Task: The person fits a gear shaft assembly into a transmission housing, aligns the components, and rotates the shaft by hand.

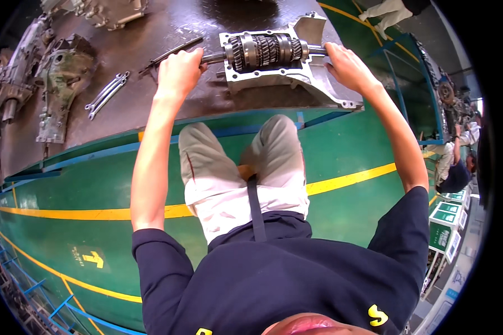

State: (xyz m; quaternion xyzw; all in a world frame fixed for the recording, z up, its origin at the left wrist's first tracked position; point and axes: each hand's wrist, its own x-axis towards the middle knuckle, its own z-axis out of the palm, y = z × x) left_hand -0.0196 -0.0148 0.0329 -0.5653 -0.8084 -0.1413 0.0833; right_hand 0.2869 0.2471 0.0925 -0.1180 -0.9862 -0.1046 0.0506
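Observation:
A gear shaft (267,50) carrying several helical gears lies across an aluminium gearbox housing (257,82) at the front edge of the workbench. My left hand (179,71) is closed round the shaft's left end, with the fingers wrapped over it. At the opposite end, my right hand (347,66) grips the shaft beside the housing's flared side. How far the gears sit down inside the housing I cannot tell. Just beyond my left hand a dark metal bar (176,50) rests on the bench.
Several combination wrenches (107,94) lie on the metal workbench (134,44), left of my left hand. Further left stand dirty gearbox castings (67,72); another casting (109,12) is at the back. Another person (458,162) is at the right, near green-and-white boxes (446,223).

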